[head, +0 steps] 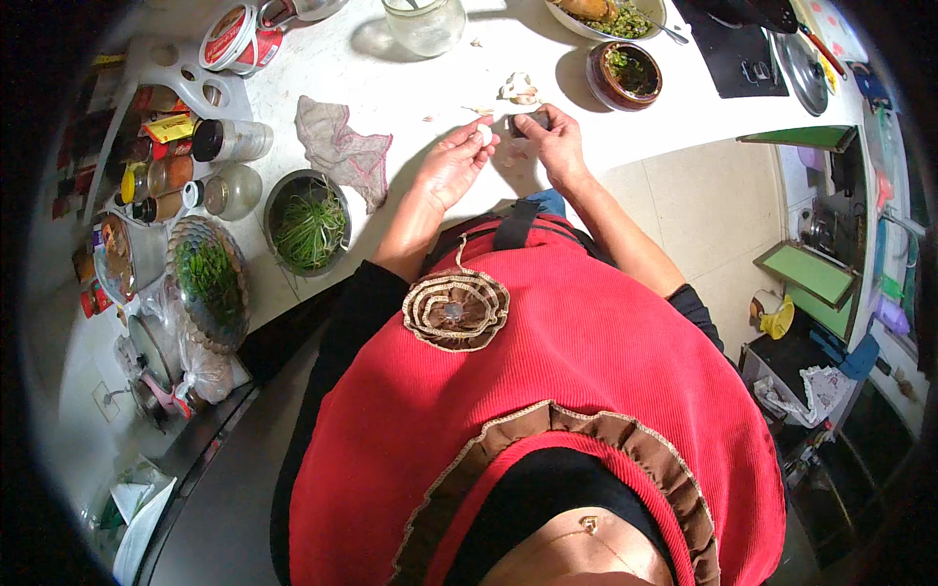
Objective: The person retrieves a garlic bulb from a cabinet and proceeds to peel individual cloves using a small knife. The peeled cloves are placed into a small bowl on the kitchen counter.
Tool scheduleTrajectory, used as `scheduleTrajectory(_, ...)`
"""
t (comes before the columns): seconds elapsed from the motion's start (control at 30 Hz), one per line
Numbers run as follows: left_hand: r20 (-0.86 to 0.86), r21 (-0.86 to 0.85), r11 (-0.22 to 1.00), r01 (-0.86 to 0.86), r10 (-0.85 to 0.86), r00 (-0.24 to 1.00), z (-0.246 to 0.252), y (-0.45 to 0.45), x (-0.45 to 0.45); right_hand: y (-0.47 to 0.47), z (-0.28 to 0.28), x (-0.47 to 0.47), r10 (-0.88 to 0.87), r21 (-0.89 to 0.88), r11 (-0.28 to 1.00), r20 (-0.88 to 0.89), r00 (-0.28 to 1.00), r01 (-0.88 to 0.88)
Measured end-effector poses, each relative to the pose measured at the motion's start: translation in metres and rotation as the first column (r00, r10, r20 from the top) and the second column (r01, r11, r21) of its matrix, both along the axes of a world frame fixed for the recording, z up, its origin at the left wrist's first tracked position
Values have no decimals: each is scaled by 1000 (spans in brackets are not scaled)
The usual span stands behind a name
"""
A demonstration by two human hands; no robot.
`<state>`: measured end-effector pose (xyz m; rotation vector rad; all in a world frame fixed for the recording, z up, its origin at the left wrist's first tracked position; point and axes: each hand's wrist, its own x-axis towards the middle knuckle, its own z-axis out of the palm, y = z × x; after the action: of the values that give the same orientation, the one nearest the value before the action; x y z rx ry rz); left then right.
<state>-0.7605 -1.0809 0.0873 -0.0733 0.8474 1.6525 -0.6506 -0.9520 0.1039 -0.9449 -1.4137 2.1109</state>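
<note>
My left hand (453,165) pinches a pale peeled garlic clove (484,134) between thumb and fingers, above the white counter (440,95). Close beside it, my right hand (563,150) grips a small dark flat object (542,118); the thumb covers part of it, and I cannot tell what it is. A broken-up garlic bulb (518,88) lies just beyond the right hand. Bits of garlic skin (515,155) are scattered below and around the fingers. Further right stands a brown glazed pot (597,86) with chopped greens inside.
A bowl (564,26) of chopped greens with a spoon and a glass jar (426,29) stand at the back. On the left are a grey cloth (341,143), a dark bowl (275,238) of green stalks, several spice jars (233,141) and a lidded bucket (233,40). A pan lid (802,73) lies right.
</note>
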Motion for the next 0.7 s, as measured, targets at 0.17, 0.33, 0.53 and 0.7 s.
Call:
scheduleTrajectory(0.17, -15, -71, 994, -89, 88, 996, 9, 2, -1, 7, -4, 3, -4, 217, 976, 149, 989, -29)
scheduleTrajectory(0.33, -157, -122, 985, -125, 105, 982, 11, 5, 1, -5, -2, -1, 112, 116, 985, 129, 985, -127)
scheduleTrajectory(0.53, -469, -155, 983, -100, 16, 883, 8, 7, 4, -4, -5, -2, 192, 193, 957, 140, 971, -217)
scheduleTrajectory(0.7, -408, -176, 980, -94, 15, 913, 9, 9, 4, -2, -7, -4, 167, 73, 982, 112, 980, -176)
